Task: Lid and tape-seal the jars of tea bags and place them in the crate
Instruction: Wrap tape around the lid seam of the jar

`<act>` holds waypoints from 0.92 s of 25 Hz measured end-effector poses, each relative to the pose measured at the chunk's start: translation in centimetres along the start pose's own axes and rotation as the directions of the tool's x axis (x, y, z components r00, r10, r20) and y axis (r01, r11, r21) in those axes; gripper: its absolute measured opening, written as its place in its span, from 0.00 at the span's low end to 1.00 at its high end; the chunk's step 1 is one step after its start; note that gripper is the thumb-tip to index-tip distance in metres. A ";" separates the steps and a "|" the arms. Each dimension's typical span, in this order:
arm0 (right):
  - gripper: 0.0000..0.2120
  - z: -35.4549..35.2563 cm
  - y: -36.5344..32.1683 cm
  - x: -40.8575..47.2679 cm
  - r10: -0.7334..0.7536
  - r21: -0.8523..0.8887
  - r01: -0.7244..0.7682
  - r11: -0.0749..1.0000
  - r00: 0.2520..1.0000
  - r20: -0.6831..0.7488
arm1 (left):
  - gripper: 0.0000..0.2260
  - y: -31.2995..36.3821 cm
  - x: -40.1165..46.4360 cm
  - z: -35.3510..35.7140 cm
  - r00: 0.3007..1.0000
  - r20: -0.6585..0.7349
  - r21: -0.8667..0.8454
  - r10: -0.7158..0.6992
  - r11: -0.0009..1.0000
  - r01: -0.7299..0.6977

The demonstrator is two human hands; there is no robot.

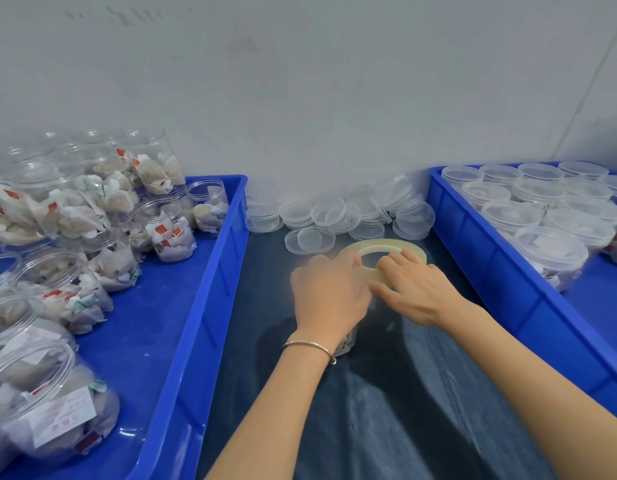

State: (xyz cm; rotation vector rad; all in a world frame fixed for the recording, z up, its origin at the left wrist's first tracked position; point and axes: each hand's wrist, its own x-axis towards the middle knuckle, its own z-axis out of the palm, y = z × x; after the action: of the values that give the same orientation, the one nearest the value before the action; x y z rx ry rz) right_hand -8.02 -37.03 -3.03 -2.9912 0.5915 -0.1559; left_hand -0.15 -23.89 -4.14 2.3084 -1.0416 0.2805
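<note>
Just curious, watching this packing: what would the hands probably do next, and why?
Probably pull tape free and run it round the lid seam. Both the left hand and right hand are on the tape roll, over a jar mostly hidden beneath them.

Jar labels too blurry to read.

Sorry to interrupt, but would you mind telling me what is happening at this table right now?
A person is working between two blue plastic crates. Both hands are on a clear roll of tape: the left hand and right hand hold it over a clear plastic jar of tea bags, mostly hidden beneath them. The left blue crate holds open jars of tea bags, the right blue crate holds lidded jars, and loose clear plastic lids are piled by the wall.
</note>
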 end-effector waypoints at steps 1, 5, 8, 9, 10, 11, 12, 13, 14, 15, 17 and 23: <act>0.17 -0.1 0.0 0.0 -0.002 -0.003 0.002 1.000 1.000 0.001 | 0.13 -0.1 0.1 -0.1 1.000 0.009 -0.003 0.005 1.000 -0.005; 0.17 0.0 -0.1 -0.2 0.011 -0.011 -0.011 1.000 1.000 -0.010 | 0.13 -0.1 0.0 0.0 1.000 0.003 -0.002 0.013 1.000 -0.013; 0.16 0.1 -0.6 -0.5 0.069 -0.010 -0.070 0.998 0.997 -0.027 | 0.12 0.1 0.5 0.2 1.000 -0.008 0.014 -0.014 1.000 0.014; 0.16 0.1 -0.9 -0.6 0.098 -0.022 -0.099 0.995 0.994 -0.039 | 0.12 0.1 0.9 0.3 1.000 -0.001 0.015 -0.027 1.000 0.027; 0.17 0.0 -1.2 -0.7 0.135 -0.034 -0.137 0.990 0.989 -0.053 | 0.12 0.2 1.2 0.3 0.999 0.011 0.013 -0.035 0.999 0.035; 0.17 0.0 -1.4 -0.6 0.175 -0.054 -0.179 0.982 0.982 -0.071 | 0.12 0.2 1.5 0.4 0.999 0.022 0.004 -0.036 0.999 0.036; 0.18 0.0 -1.7 -0.7 0.215 -0.081 -0.223 0.972 0.972 -0.093 | 0.12 0.2 1.7 0.5 0.999 0.027 -0.007 -0.029 1.000 0.030; 0.19 0.1 -2.1 -0.7 0.251 -0.109 -0.264 0.958 0.961 -0.120 | 0.11 0.2 1.9 0.6 0.999 0.026 -0.014 -0.022 1.000 0.022; 0.20 0.2 -2.6 -0.7 0.285 -0.125 -0.304 0.944 0.947 -0.151 | 0.11 0.0 2.3 0.7 1.000 0.024 -0.019 -0.012 1.000 0.013; 0.20 0.4 -3.1 -0.8 0.320 -0.121 -0.343 0.931 0.931 -0.175 | 0.11 -0.2 2.6 0.7 1.000 0.026 -0.024 -0.005 1.000 0.005; 0.21 0.2 -4.0 -0.8 0.400 -0.049 -0.412 0.910 0.903 -0.153 | 0.10 -0.4 3.0 0.7 0.999 0.033 -0.033 0.010 0.999 -0.009; 0.20 -1.5 -7.9 -4.2 0.430 0.256 -0.373 0.892 0.876 -0.221 | 0.06 -1.5 6.4 -0.9 0.954 0.085 -0.117 -0.288 0.948 0.297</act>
State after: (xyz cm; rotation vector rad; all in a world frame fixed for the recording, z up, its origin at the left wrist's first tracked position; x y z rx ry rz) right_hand -9.14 -28.22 -1.10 -2.5911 1.1380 -0.5641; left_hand 5.34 -26.50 -1.39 2.3279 -0.7098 0.0167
